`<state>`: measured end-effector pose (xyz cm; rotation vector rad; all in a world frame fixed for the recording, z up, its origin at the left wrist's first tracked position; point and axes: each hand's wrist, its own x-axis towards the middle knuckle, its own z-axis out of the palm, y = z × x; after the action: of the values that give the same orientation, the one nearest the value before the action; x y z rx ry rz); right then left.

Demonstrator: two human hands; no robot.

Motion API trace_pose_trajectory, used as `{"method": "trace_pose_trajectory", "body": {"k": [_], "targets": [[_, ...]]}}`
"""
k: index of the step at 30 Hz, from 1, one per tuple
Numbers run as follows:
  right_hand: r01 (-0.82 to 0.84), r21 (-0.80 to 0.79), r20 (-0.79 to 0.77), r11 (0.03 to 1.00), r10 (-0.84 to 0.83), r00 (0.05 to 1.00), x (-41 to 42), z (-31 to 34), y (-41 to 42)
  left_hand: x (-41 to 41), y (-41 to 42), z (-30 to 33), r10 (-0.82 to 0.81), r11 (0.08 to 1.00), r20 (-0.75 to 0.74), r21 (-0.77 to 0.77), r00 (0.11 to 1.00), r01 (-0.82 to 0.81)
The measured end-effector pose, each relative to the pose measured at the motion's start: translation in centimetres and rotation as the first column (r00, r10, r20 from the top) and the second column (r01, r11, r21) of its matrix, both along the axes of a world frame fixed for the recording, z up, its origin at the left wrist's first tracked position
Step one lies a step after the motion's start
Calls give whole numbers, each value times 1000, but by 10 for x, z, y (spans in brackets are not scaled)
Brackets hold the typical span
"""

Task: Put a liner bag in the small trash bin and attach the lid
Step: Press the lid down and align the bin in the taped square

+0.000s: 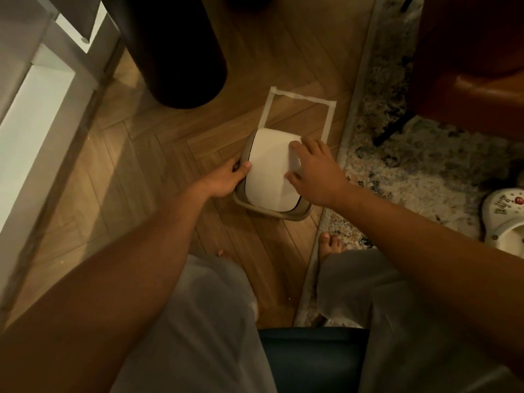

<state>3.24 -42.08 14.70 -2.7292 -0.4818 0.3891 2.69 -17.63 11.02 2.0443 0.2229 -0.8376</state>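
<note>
A small beige trash bin [295, 214] stands on the wood floor between my feet and a rectangle of white tape. Its white curved lid [269, 171] sits on top of the rim. My left hand [226, 180] grips the bin's left rim, thumb resting against the lid's edge. My right hand [314, 174] lies on the lid's right side, fingers curled over its edge. No liner bag shows; the bin's inside is hidden by the lid.
White tape outline [300, 97] marks the floor behind the bin. A large dark cylinder [175, 52] stands at the back left, white shelving [37, 109] at left. A patterned rug [419, 171], brown chair [476, 66] and white clog [504, 219] lie to the right.
</note>
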Motion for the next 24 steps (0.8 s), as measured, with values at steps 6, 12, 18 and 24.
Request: {"method": "trace_pose_trajectory", "body": {"k": [6, 12, 18, 24], "targets": [[162, 87, -47, 983, -158, 986, -20, -16, -5, -9, -9, -5, 114, 992, -27, -50, 993, -115], [445, 396, -259, 804, -367, 893, -40, -28, -8, -24, -16, -10, 152, 987, 19, -52, 988, -151], [490, 436, -285, 755, -400, 871, -57, -38, -10, -38, -21, -18, 129, 990, 62, -57, 990, -126], [500, 461, -344, 734, -372, 862, -61, -45, -10, -35, -25, -22, 172, 980, 22, -109, 985, -168]]}}
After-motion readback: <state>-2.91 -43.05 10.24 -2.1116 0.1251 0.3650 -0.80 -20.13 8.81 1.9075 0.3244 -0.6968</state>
